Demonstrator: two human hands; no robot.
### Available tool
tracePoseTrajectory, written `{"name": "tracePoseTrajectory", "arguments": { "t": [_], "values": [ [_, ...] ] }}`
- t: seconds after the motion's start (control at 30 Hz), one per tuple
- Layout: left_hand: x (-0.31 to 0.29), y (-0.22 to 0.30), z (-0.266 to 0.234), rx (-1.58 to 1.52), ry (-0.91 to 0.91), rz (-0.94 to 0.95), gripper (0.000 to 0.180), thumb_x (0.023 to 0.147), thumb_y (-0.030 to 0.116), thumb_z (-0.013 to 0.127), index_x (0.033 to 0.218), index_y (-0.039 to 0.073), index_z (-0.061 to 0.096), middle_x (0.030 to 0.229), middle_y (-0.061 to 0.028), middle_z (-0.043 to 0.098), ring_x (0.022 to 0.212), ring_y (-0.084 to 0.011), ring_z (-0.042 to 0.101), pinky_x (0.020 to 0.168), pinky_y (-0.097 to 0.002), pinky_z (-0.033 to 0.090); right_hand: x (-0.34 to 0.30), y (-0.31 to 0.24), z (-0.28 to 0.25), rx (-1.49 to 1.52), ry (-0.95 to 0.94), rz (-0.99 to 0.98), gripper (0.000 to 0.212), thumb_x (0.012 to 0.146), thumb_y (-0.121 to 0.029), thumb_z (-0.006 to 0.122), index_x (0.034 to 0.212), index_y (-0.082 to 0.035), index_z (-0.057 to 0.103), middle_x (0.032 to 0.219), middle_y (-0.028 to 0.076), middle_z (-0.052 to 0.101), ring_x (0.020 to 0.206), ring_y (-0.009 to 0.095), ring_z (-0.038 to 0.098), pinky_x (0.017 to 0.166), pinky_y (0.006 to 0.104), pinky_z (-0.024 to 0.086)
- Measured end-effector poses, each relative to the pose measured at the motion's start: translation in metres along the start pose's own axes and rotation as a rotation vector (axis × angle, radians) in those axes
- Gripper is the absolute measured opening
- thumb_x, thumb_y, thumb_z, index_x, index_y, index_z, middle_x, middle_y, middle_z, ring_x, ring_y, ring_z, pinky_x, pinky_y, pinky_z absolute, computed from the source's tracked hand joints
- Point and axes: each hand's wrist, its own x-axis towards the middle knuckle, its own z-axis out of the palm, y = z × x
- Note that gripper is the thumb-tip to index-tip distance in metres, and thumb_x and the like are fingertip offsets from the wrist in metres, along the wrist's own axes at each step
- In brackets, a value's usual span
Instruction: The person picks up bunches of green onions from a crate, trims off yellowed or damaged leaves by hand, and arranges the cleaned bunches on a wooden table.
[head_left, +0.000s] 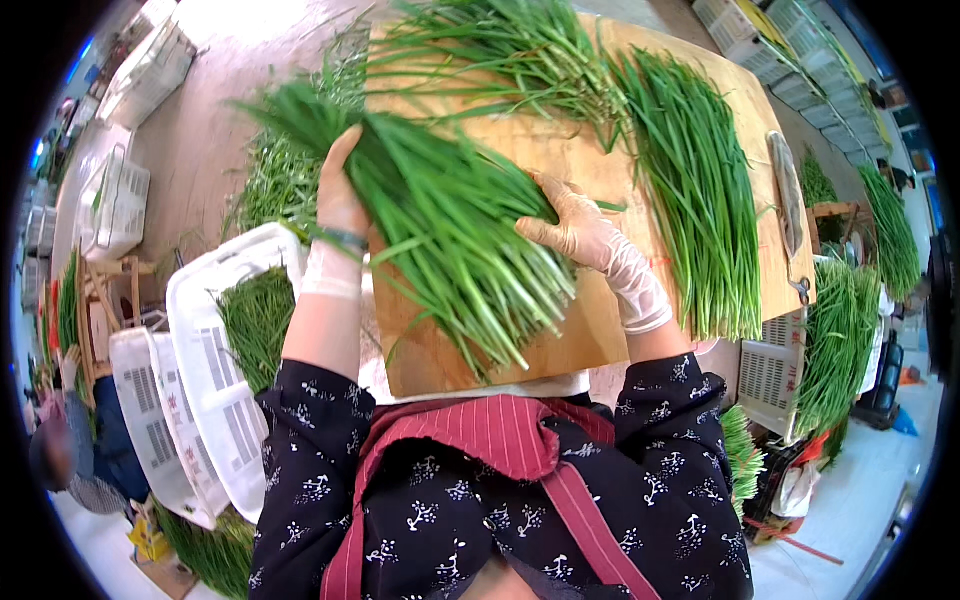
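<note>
Here, the bunch [450, 225] slants over the bench [592, 325], its long axis running from leaf tips [290, 112] at ten o'clock to stems [525, 305] at four. The left hand [343, 195] hides its fingers, grip unclear; the right hand's [590, 235] are spread.

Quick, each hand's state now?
Left hand: closed on a bunch of long, thin green leaves.
Right hand: at the bunch's right edge; grip cannot be told.

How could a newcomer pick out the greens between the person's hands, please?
Find the large wooden board. Over its left part, the green bunch slants between the left hand and the right hand. Unlike the far bunch and the bunch at right, it alone is held.
</note>
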Motion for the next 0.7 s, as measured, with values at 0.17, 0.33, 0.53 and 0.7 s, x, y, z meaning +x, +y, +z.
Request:
{"name": "tracePoseTrajectory", "arguments": {
  "t": [0.17, 0.33, 0.53, 0.7],
  "values": [
    [0.018, 0.01, 0.024, 0.197, -0.112, -0.026, 0.038, 0.078, 0.03, 0.064, 0.103, 0.003, 0.056, 0.096, -0.0077, 0.063, 0.085, -0.0175, 0.061, 0.074, -0.0298, 0.051, -0.021, -0.019, 0.032, -0.176, 0.073, 0.067, 0.099, 0.054, -0.029, 0.078, 0.13, 0.003, 0.024, 0.114, 0.028, 0.048, 0.108, 0.038, 0.047, 0.091, 0.0393, 0.039],
    [0.016, 0.085, -0.032, 1.205, 0.264, 0.117, 0.076, 0.078, 0.052, 0.055, 0.135, 0.009, 0.028, 0.135, -0.0143, 0.032, 0.115, -0.0361, 0.04, 0.092, -0.0489, 0.036, -0.024, -0.02, 0.034, -0.355, 0.084, 0.213, 0.102, 0.055, -0.039, 0.077, 0.129, 0.007, 0.023, 0.116, 0.027, 0.047, 0.105, 0.04, 0.048, 0.091, 0.041, 0.039],
    [-0.147, 0.062, -0.031, 0.693, 0.276, 0.377, 0.036, 0.088, 0.022, 0.05, 0.118, 0.002, 0.047, 0.114, -0.0075, 0.051, 0.101, -0.0178, 0.053, 0.086, -0.0305, 0.043, -0.05, -0.001, 0.001, -0.216, 0.202, 0.135, 0.1, 0.066, -0.046, 0.071, 0.135, 0.003, 0.018, 0.128, 0.026, 0.04, 0.118, 0.034, 0.041, 0.098, 0.0353, 0.033],
    [-0.23, -0.024, -0.003, 0.26, 0.221, -0.319, 0.042, 0.082, 0.02, 0.059, 0.118, 0.002, 0.045, 0.111, -0.0082, 0.05, 0.099, -0.0168, 0.05, 0.084, -0.0292, 0.041, -0.045, -0.03, -0.001, -0.478, 0.256, 0.371, 0.093, 0.072, -0.062, 0.055, 0.132, 0.003, 0.026, 0.113, 0.026, 0.051, 0.106, 0.035, 0.051, 0.089, 0.0383, 0.04]
  ]
}}
